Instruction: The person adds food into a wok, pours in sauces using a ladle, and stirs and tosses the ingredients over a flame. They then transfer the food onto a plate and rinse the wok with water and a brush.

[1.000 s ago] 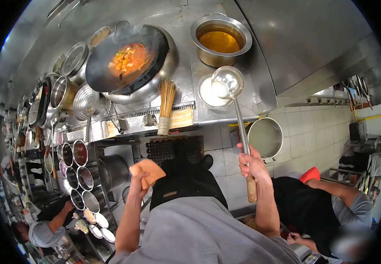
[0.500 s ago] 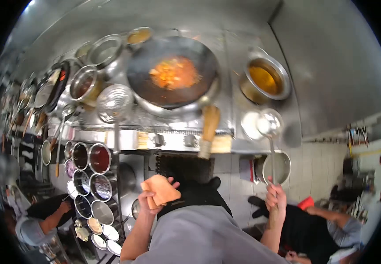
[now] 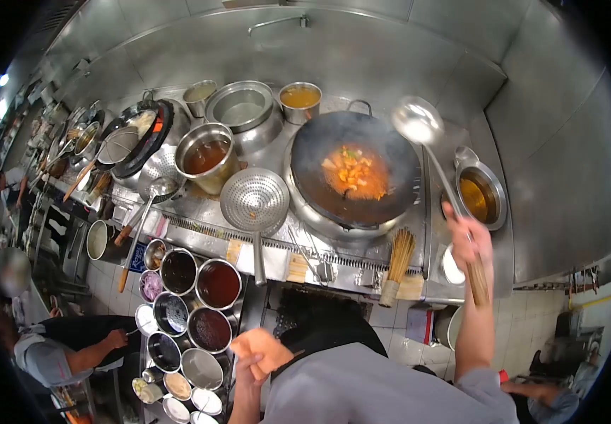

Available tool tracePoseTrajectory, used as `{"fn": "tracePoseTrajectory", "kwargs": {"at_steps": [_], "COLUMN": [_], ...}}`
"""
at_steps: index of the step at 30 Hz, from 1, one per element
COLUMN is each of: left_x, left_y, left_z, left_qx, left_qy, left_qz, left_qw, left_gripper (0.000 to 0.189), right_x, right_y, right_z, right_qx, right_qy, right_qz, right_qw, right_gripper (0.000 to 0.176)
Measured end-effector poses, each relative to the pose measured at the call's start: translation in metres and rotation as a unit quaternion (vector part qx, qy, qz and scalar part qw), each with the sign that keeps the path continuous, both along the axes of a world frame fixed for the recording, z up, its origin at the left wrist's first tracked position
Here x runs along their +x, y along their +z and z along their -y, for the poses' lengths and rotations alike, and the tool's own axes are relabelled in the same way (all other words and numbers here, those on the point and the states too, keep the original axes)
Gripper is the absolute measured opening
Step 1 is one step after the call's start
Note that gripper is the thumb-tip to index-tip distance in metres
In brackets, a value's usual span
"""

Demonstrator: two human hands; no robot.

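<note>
My right hand (image 3: 469,240) is closed round the wooden handle of a long metal ladle (image 3: 418,121). The ladle's bowl is in the air at the wok's upper right side. In the black wok (image 3: 312,141) on the burner, orange chunks of food (image 3: 356,172) sit in a reddish sauce, with steam rising. Low in front of my body, my left hand (image 3: 247,372) grips a folded orange cloth (image 3: 264,350). Right of the wok stands a metal pot of amber liquid (image 3: 480,196). A bamboo brush (image 3: 399,258) lies at the stove's front edge.
A perforated strainer (image 3: 254,200) rests left of the wok, beside a pot of brown liquid (image 3: 205,157). Several tubs of sauces and ingredients, one dark red (image 3: 218,284), fill a rack at lower left. Other people work at left (image 3: 72,350) and lower right (image 3: 542,396).
My right hand has lifted the ladle up and forward from the lower right, to beside the wok. My left hand still holds the cloth. The camera view has shifted, showing more back wall.
</note>
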State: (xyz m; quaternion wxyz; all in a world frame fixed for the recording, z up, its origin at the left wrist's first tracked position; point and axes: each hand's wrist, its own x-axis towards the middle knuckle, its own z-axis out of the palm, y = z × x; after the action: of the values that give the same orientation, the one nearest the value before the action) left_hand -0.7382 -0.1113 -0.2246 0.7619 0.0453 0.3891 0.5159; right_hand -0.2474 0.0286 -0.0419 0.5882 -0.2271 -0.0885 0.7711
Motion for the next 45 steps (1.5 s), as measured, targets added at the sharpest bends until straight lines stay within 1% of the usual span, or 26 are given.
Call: {"fn": "tracePoseTrajectory", "kwargs": {"at_steps": [1,3,5,7,10,14,16,17,20,24,25,26,27,28,29,31,32,33,35,37,38,39,40,41,43,45], "left_x": [-0.007,-0.020,-0.027,-0.027,-0.013,0.011,0.023,0.028,0.039,0.040,0.038,0.033,0.028,0.015,0.001,0.005,0.012,0.018,0.017,0.024,0.025,0.034,0.030,0.040,0.065,0.088], "left_y": [-0.002,0.002,0.004,0.015,0.011,0.004,0.001,-0.001,-0.004,-0.019,-0.006,0.000,0.027,0.011,-0.008,0.010,0.028,0.045,0.042,0.044,0.041,0.037,0.011,0.020,0.014,-0.005], "left_z": [0.008,0.028,0.052,0.078,0.119,0.143,0.148,0.151,0.155,0.174,0.154,0.125,0.076,0.074,0.071,0.023,-0.005,-0.029,-0.058,-0.082,-0.094,-0.102,-0.105,-0.116,-0.136,-0.158], "left_qx": [0.008,-0.006,-0.009,-0.035,-0.097,-0.166,-0.186,-0.193,-0.197,-0.157,-0.136,-0.139,-0.144,-0.102,-0.058,0.005,0.020,0.035,0.058,0.064,0.090,0.088,0.035,0.041,-0.004,0.042], "left_qy": [0.006,0.090,0.162,0.211,0.340,0.386,0.398,0.399,0.396,0.367,0.354,0.343,0.328,0.278,0.224,0.202,0.184,0.166,0.100,0.075,0.039,0.039,0.011,-0.008,-0.016,-0.035], "left_qz": [0.000,0.008,-0.011,-0.068,-0.141,-0.129,-0.118,-0.112,-0.092,-0.044,-0.022,-0.063,-0.102,-0.044,0.015,0.014,0.029,0.045,0.091,0.098,0.108,0.102,0.077,0.079,0.018,0.001], "left_qw": [1.000,0.996,0.987,0.974,0.925,0.898,0.891,0.889,0.892,0.916,0.925,0.927,0.928,0.954,0.973,0.979,0.982,0.985,0.989,0.990,0.989,0.990,0.996,0.996,1.000,0.999], "left_gripper": [0.066,0.065,0.064,0.062,0.060,0.057,0.056,0.055,0.053,0.050,0.050,0.055,0.060,0.061,0.063,0.069,0.073,0.077,0.083,0.083,0.081,0.076,0.072,0.067,0.064,0.061], "right_x": [-0.007,-0.025,-0.055,-0.087,-0.140,-0.196,-0.225,-0.235,-0.258,-0.251,-0.242,-0.229,-0.216,-0.207,-0.200,-0.183,-0.169,-0.158,-0.146,-0.132,-0.124,-0.114,-0.100,-0.087,-0.068,-0.065], "right_y": [0.001,-0.002,-0.011,-0.019,-0.032,-0.029,-0.027,-0.024,-0.015,-0.004,-0.004,-0.006,-0.008,-0.006,-0.001,0.008,0.006,0.008,0.020,0.028,0.032,0.032,0.033,0.030,0.019,0.015], "right_z": [-0.045,-0.136,-0.222,-0.295,-0.391,-0.484,-0.522,-0.535,-0.559,-0.539,-0.529,-0.515,-0.498,-0.473,-0.452,-0.416,-0.403,-0.389,-0.354,-0.311,-0.290,-0.272,-0.258,-0.246,-0.213,-0.175], "right_qx": [0.034,0.058,0.050,0.045,0.034,0.028,0.014,0.012,0.011,-0.003,-0.006,-0.010,-0.015,-0.007,-0.014,-0.029,-0.030,-0.031,-0.051,-0.041,-0.038,-0.044,-0.049,-0.051,0.001,-0.017], "right_qy": [0.048,0.097,0.155,0.166,0.185,0.190,0.175,0.181,0.126,0.151,0.149,0.193,0.234,0.219,0.210,0.243,0.263,0.251,0.229,0.205,0.202,0.200,0.194,0.187,0.197,0.135], "right_qz": [-0.009,-0.086,-0.120,-0.063,-0.040,-0.077,-0.028,-0.029,-0.021,-0.099,-0.094,-0.134,-0.172,-0.186,-0.182,-0.108,-0.168,-0.164,-0.146,-0.105,-0.115,-0.123,-0.162,-0.159,-0.105,-0.009], "right_qw": [0.998,0.990,0.979,0.983,0.981,0.978,0.984,0.983,0.992,0.984,0.984,0.972,0.957,0.958,0.960,0.964,0.950,0.953,0.961,0.972,0.972,0.971,0.966,0.968,0.975,0.991], "right_gripper": [0.034,0.031,0.027,0.023,0.025,0.020,0.019,0.019,0.024,0.025,0.025,0.026,0.026,0.029,0.029,0.031,0.031,0.031,0.030,0.029,0.029,0.028,0.029,0.029,0.032,0.032]}}
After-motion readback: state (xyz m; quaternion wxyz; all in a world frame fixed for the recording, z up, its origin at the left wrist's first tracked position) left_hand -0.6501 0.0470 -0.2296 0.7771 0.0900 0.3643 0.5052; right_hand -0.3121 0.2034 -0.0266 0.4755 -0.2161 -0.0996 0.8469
